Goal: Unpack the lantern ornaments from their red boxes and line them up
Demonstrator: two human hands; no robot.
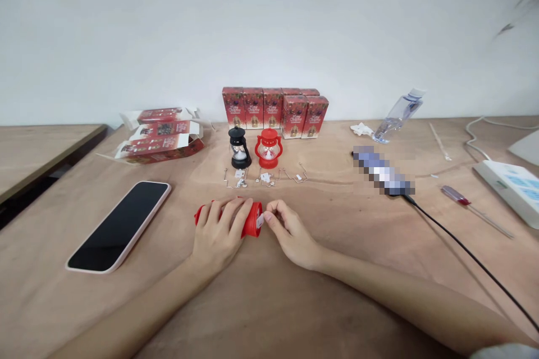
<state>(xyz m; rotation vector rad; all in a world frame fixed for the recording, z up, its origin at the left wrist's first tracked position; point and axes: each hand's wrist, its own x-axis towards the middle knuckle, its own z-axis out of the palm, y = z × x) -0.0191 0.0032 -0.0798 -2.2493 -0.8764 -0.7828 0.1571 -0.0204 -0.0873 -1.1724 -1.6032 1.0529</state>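
A small red lantern (252,223) lies on its side on the wooden table, its base facing right. My left hand (221,230) is wrapped over its body and hides most of it. At the base sticks out a small white tab (260,220). My right hand (290,231) touches that tab with thumb and index finger pinched together. Behind my hands a black lantern (239,150) and another red lantern (269,149) stand upright. In front of these lie thin wire handles (295,178) and small white pieces (265,178).
Red gift boxes (295,118) stand against the wall, with opened flat boxes (162,137) to their left. A phone (120,227) lies at left. On the right are a tilted bottle (398,116), a blurred device (381,171) on a black cable, a screwdriver (475,208) and a power strip (511,185).
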